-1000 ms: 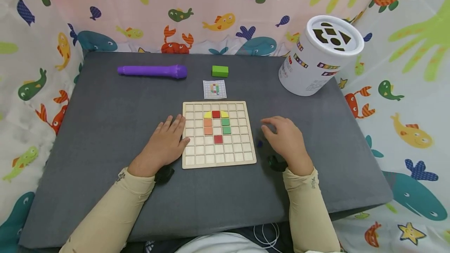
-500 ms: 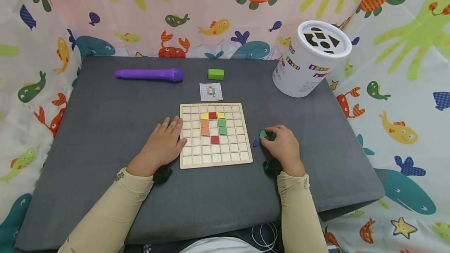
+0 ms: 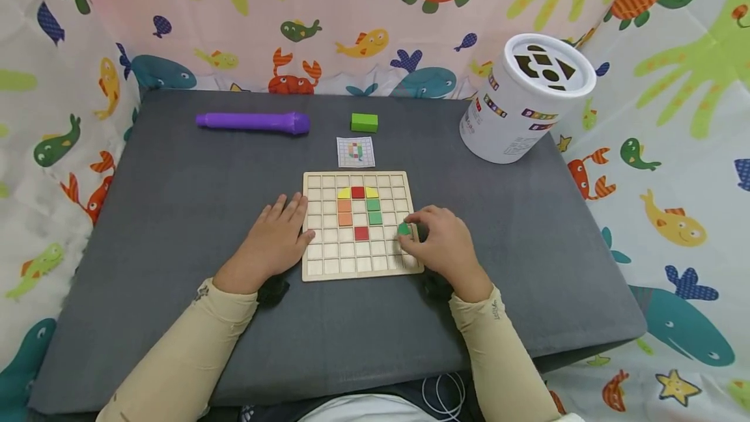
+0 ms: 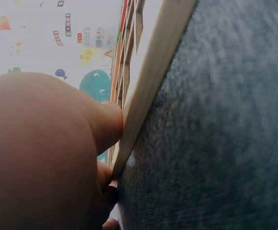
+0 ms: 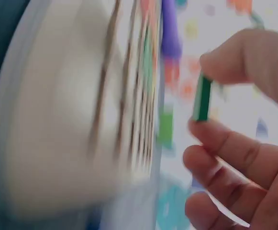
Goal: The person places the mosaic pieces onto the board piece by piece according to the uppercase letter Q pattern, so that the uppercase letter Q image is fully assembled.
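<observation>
A wooden grid board (image 3: 328, 268) lies mid-table with red, yellow, orange and green tiles set in its cells. One red tile (image 3: 361, 233) sits lowest, below the gap between the orange tiles (image 3: 345, 219) and green tiles (image 3: 375, 218). My left hand (image 3: 274, 239) rests flat along the board's left edge, its thumb over the rim. Over the board's right side, my right hand (image 3: 442, 239) pinches a small green tile (image 5: 203, 98) between thumb and index finger. In the right wrist view the other fingers curl loosely below it.
Behind the board lie a small pattern card (image 3: 355, 152) and a bright green block (image 3: 364, 123). A purple marker-like stick (image 3: 253, 122) lies at the back left. At the back right stands a white tub (image 3: 515, 109) with a lid of shaped holes.
My right hand took hold of the green tile beside the board, then carried it left over the board's right edge. My left hand stays put on the board.
</observation>
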A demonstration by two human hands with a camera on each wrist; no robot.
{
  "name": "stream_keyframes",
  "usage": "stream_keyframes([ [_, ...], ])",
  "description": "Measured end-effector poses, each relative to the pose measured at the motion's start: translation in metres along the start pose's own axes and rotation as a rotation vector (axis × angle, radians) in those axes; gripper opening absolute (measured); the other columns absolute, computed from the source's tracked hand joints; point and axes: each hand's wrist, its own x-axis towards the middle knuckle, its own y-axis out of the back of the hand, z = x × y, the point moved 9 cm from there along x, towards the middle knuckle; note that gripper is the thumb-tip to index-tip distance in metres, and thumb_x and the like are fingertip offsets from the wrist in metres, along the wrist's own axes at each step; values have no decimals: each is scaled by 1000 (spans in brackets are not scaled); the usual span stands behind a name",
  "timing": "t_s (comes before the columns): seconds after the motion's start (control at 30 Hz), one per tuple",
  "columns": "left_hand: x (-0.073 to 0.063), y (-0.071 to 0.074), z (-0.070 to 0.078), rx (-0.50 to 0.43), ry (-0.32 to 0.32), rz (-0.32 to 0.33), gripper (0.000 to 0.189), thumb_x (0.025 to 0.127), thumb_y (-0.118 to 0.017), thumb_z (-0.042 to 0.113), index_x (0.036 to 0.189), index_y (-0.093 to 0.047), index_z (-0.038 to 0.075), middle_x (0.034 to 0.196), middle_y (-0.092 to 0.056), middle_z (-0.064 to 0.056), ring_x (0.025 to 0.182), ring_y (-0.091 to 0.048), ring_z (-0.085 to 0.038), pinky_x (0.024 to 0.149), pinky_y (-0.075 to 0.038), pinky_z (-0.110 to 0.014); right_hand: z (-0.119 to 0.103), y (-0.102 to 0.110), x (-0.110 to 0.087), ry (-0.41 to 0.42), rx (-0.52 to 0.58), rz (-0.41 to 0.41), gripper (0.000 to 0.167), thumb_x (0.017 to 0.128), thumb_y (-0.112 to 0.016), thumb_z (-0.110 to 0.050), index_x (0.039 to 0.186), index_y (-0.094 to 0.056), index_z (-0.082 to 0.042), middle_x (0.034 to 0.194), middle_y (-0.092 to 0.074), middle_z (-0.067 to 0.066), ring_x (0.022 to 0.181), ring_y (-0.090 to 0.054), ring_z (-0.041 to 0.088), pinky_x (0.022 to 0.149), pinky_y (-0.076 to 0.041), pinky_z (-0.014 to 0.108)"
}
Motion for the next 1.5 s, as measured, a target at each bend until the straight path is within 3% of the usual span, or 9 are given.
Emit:
stream_keyframes([
  [0.2, 3, 3, 0, 19, -2, 1, 76, 115, -46, 41, 170, -14, -1, 176, -11, -18, 162, -5, -43, 129, -8, -60, -64, -29, 27, 239, -101, -111, 23, 87, -79, -18, 109, -85, -15, 95, -77, -3, 79, -65, 17, 56, -51, 32],
  [0.37, 5, 6, 6, 23, -13, 3, 75, 115, -47, 40, 170, -15, 0, 176, -13, -18, 162, -6, -42, 129, -10, -59, -84, -46, 41, 312, -137, -202, 18, 88, -81, -17, 105, -86, -18, 94, -77, -6, 80, -65, 13, 61, -53, 31],
  [0.53, 9, 4, 10, 41, -17, 10, 76, 115, -47, 42, 170, -15, 1, 176, -13, -16, 162, -7, -42, 129, -10, -59, -90, -51, 43, 324, -202, -238, 16, 88, -86, -18, 104, -87, -20, 103, -78, -6, 90, -68, 19, 71, -57, 35],
  [0.9, 3, 6, 5, 27, 3, 11, 75, 114, -49, 40, 169, -18, -1, 175, -16, -18, 162, -9, -43, 129, -12, -59, -95, -57, 42, 322, -204, -224, 13, 92, -86, -20, 104, -88, -22, 103, -77, -3, 89, -66, 22, 70, -58, 37],
  [1.2, -1, 2, -5, 26, 25, -11, 75, 115, -46, 40, 169, -14, -1, 176, -12, -19, 162, -5, -44, 129, -9, -60, -95, -59, 30, 354, -312, -196, 24, 100, -77, -29, 123, -84, -27, 104, -71, 2, 80, -57, 22, 62, -52, 33],
  [1.33, 0, 0, -5, 22, 21, -18, 75, 116, -44, 40, 170, -11, -1, 176, -10, -19, 162, -4, -43, 129, -8, -60, -96, -59, 21, 399, -335, -203, 29, 103, -74, -31, 130, -81, -26, 112, -71, 5, 85, -58, 25, 65, -54, 35],
  [1.5, 2, 0, 0, 10, 10, -5, 75, 115, -45, 39, 169, -13, -2, 176, -11, -20, 161, -5, -45, 128, -8, -61, -90, -58, 15, 352, -402, -233, 33, 107, -66, -40, 137, -77, -29, 123, -67, 5, 97, -56, 26, 75, -55, 40],
])
